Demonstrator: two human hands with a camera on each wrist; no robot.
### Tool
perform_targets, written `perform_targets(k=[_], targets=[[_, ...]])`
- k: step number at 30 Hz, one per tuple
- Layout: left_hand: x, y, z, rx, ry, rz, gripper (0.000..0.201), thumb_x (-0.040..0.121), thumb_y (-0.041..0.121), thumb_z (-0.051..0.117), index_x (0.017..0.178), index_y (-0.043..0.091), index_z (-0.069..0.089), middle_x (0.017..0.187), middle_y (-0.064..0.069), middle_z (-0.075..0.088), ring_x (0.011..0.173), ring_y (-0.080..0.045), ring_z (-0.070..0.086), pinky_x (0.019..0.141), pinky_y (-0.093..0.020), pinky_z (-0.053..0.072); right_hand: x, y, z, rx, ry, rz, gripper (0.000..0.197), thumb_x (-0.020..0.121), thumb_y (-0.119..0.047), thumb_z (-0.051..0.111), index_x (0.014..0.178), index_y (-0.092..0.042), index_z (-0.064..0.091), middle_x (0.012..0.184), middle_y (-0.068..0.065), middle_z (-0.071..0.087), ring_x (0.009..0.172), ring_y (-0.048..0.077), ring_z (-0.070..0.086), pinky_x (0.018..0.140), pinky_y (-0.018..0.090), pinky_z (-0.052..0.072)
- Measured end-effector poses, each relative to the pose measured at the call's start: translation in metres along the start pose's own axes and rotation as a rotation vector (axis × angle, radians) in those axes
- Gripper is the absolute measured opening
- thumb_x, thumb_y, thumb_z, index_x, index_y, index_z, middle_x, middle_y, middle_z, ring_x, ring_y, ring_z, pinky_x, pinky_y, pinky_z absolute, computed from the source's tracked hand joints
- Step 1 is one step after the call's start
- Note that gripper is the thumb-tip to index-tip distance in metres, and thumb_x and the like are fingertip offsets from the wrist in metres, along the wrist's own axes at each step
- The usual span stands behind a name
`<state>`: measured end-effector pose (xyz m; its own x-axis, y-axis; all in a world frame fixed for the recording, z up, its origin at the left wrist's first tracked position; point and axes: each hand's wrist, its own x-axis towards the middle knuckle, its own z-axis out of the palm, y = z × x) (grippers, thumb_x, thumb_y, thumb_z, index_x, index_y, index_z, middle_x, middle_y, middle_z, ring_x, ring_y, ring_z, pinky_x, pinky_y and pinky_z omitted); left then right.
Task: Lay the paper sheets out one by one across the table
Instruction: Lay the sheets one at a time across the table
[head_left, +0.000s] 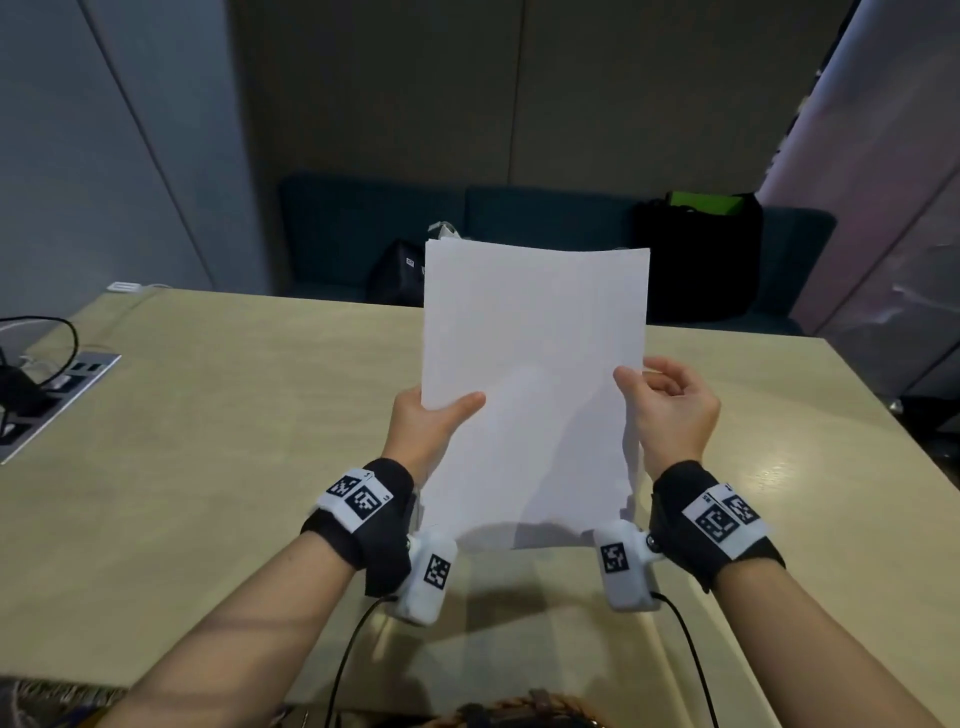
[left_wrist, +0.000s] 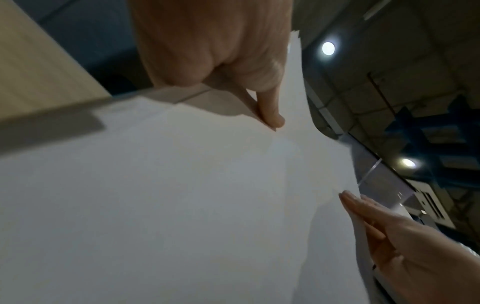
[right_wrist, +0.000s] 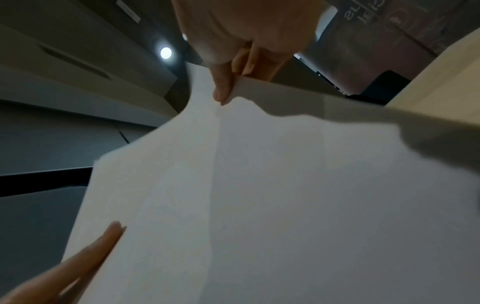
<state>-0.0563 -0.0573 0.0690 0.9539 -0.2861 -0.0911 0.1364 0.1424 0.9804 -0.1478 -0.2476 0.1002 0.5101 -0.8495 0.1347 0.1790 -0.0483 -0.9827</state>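
Observation:
A thin stack of white paper sheets (head_left: 535, 374) is held upright and tilted above the light wooden table (head_left: 208, 441). My left hand (head_left: 431, 415) pinches its left edge, thumb on the front face and fingers behind. My right hand (head_left: 660, 405) pinches the right edge, thumb tip on the front and fingers curled behind. In the left wrist view the sheets (left_wrist: 182, 205) fill the frame, with my left thumb (left_wrist: 270, 111) pressed on them. In the right wrist view my right thumb (right_wrist: 223, 90) presses the sheets (right_wrist: 285, 205) at their edge. The stack's lower edge hangs just above the table.
A power socket panel (head_left: 47, 400) with black and white cables sits in the table's left edge. Beyond the far edge stands a dark teal sofa (head_left: 363, 234) with a black bag (head_left: 698, 254) and a smaller dark bag (head_left: 397, 278).

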Motion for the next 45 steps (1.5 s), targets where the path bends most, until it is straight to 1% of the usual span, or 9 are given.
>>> perform_targets(k=[9,16,20,28,32,36,38,43,45], targets=[[-0.003,-0.01,-0.011,0.049,-0.025,-0.024,0.02,0.095,0.024,0.052,0.111,0.015,0.058,0.098,0.008,0.065,0.088,-0.003,0.062,0.064,-0.006,0.05,0.004,0.007,-0.004,-0.074,-0.047,-0.01,0.009,0.085,-0.005,0.063,0.094,-0.007,0.062,0.073,-0.005,0.06,0.053,-0.016,0.059,0.059,0.0,0.048],[0.001,-0.019,-0.011,0.08,-0.057,-0.087,0.025,0.097,0.038,0.043,0.09,0.019,0.058,0.1,-0.003,0.058,0.092,-0.015,0.051,0.073,-0.016,0.043,0.009,0.007,-0.005,0.001,0.034,-0.024,0.02,0.081,-0.002,0.067,0.101,-0.002,0.068,0.078,-0.004,0.063,0.072,0.002,0.06,0.063,0.002,0.049],[0.0,-0.02,-0.011,0.04,-0.102,-0.12,0.033,0.091,0.049,0.047,0.093,0.017,0.056,0.099,-0.005,0.047,0.094,-0.018,0.041,0.075,-0.026,0.038,0.012,0.011,-0.006,-0.003,0.058,-0.06,0.018,0.08,-0.002,0.068,0.076,-0.02,0.068,0.075,-0.004,0.065,0.072,0.005,0.063,0.071,0.01,0.051],[-0.001,-0.012,0.002,0.047,-0.094,-0.18,0.022,0.099,0.035,0.041,0.086,0.023,0.054,0.09,0.011,0.055,0.082,0.0,0.052,0.069,-0.008,0.038,0.02,0.022,-0.015,-0.055,0.049,-0.082,0.026,0.086,-0.004,0.062,0.071,-0.025,0.059,0.072,-0.005,0.062,0.06,-0.008,0.061,0.064,0.004,0.047],[-0.004,-0.007,0.017,0.027,-0.098,-0.226,0.041,0.098,0.038,0.042,0.129,0.014,0.052,0.129,0.006,0.056,0.126,-0.008,0.048,0.101,-0.019,0.031,0.032,0.027,-0.03,-0.045,0.034,-0.068,0.025,0.088,-0.007,0.059,0.071,-0.024,0.055,0.069,-0.003,0.06,0.056,-0.008,0.058,0.064,0.004,0.046],[-0.007,-0.012,0.036,-0.03,-0.08,-0.258,0.035,0.098,0.036,0.042,0.119,0.013,0.059,0.112,-0.002,0.067,0.094,-0.008,0.069,0.081,-0.022,0.053,0.053,0.029,-0.061,-0.095,0.039,-0.033,0.027,0.092,-0.012,0.055,0.069,-0.026,0.047,0.052,-0.012,0.057,0.043,-0.005,0.05,0.052,0.007,0.041],[-0.007,-0.015,0.044,-0.02,-0.036,-0.25,0.04,0.098,0.037,0.042,0.123,0.01,0.056,0.123,-0.002,0.063,0.109,-0.015,0.062,0.096,-0.029,0.046,0.068,0.027,-0.078,-0.15,0.05,-0.023,0.028,0.093,-0.014,0.052,0.07,-0.027,0.044,0.055,-0.006,0.054,0.04,-0.001,0.047,0.047,0.013,0.039],[-0.011,-0.016,0.055,0.061,0.03,-0.215,0.053,0.098,0.037,0.042,0.14,0.006,0.041,0.14,0.001,0.049,0.133,-0.012,0.04,0.107,-0.026,0.027,0.111,0.025,-0.121,-0.336,0.134,-0.025,0.005,0.092,-0.009,0.049,0.094,-0.011,0.054,0.072,-0.007,0.046,0.074,0.016,0.047,0.064,0.016,0.041],[-0.012,-0.018,0.058,0.058,0.059,-0.215,0.055,0.097,0.038,0.043,0.141,0.005,0.039,0.145,-0.001,0.045,0.139,-0.015,0.035,0.111,-0.029,0.023,0.131,0.033,-0.138,-0.414,0.174,0.005,0.018,0.091,-0.006,0.05,0.108,0.0,0.056,0.078,-0.001,0.052,0.084,0.018,0.048,0.073,0.024,0.04]])
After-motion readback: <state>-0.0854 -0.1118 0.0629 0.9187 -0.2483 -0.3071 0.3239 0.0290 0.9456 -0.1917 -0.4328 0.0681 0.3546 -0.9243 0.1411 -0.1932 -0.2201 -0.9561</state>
